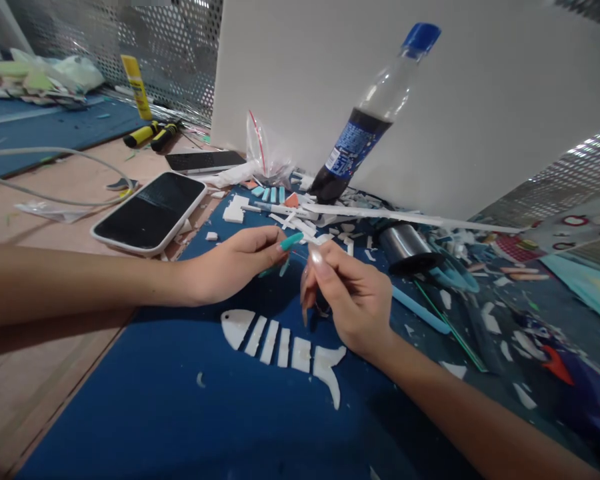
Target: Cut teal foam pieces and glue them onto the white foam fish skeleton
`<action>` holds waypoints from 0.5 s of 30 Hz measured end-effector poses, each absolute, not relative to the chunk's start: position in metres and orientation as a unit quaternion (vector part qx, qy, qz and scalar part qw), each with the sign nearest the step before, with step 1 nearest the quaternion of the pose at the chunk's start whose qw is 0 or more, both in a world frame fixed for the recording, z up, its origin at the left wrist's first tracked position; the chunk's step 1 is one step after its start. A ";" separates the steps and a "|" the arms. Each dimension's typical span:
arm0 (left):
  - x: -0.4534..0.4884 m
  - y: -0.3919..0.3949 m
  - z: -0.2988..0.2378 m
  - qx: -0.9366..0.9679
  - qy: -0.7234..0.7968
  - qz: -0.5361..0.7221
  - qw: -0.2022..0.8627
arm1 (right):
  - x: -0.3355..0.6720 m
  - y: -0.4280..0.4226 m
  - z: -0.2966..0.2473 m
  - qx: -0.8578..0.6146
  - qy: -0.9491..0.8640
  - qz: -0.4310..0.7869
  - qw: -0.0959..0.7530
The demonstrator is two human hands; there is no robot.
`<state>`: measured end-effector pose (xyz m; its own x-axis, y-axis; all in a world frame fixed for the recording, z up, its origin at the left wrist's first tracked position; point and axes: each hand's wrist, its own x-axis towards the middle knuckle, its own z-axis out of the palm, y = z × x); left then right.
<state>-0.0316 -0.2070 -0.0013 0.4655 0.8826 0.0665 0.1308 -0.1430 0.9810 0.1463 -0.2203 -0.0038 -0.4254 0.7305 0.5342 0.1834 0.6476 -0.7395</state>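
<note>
My left hand (250,260), with teal nails, is closed in a pinch above the blue mat. Facing it, my right hand (355,293), with pearly nails, pinches thumb against fingers. A fine thread (300,255), hard to make out, spans the small gap between the fingertips. Below both hands lies a white fish cut into separate pieces: a head (237,327) with a small eye hole, several body strips (269,341) and a tail (329,367). The pieces lie in a row with narrow gaps.
A tilted cola bottle (353,147) stands behind the hands among white scraps (340,233). To the right are a spool of clear line (410,247) and a light blue strip (423,310). A phone (150,213), a second phone (205,161) and a glue stick (137,87) are left.
</note>
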 end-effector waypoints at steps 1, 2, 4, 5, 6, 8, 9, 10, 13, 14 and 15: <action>-0.031 -0.207 -0.001 0.667 0.375 0.350 0.541 | 0.146 -0.221 -0.004 -0.283 -0.792 0.300 0.449; -0.031 -0.207 -0.001 0.666 0.372 0.350 0.544 | 0.146 -0.221 -0.003 -0.278 -0.796 0.298 0.448; -0.031 -0.207 0.001 0.666 0.371 0.350 0.544 | 0.147 -0.222 -0.003 -0.273 -0.799 0.294 0.447; -0.030 -0.206 0.001 0.667 0.372 0.351 0.541 | 0.147 -0.222 -0.003 -0.272 -0.800 0.293 0.448; -0.030 -0.206 0.001 0.670 0.374 0.351 0.537 | 0.147 -0.222 -0.003 -0.272 -0.800 0.294 0.448; -0.029 -0.206 0.002 0.675 0.376 0.352 0.529 | 0.146 -0.223 -0.003 -0.273 -0.800 0.294 0.446; -0.029 -0.207 0.002 0.677 0.376 0.352 0.526 | 0.146 -0.223 -0.003 -0.274 -0.800 0.294 0.444; -0.029 -0.207 0.002 0.678 0.375 0.353 0.524 | 0.146 -0.223 -0.003 -0.276 -0.801 0.294 0.443; -0.029 -0.207 0.002 0.675 0.377 0.356 0.526 | 0.146 -0.222 -0.003 -0.273 -0.802 0.291 0.443; -0.029 -0.207 0.002 0.673 0.377 0.355 0.527 | 0.145 -0.222 -0.003 -0.273 -0.803 0.292 0.443; -0.029 -0.207 0.002 0.672 0.377 0.355 0.529 | 0.145 -0.222 -0.003 -0.274 -0.803 0.292 0.442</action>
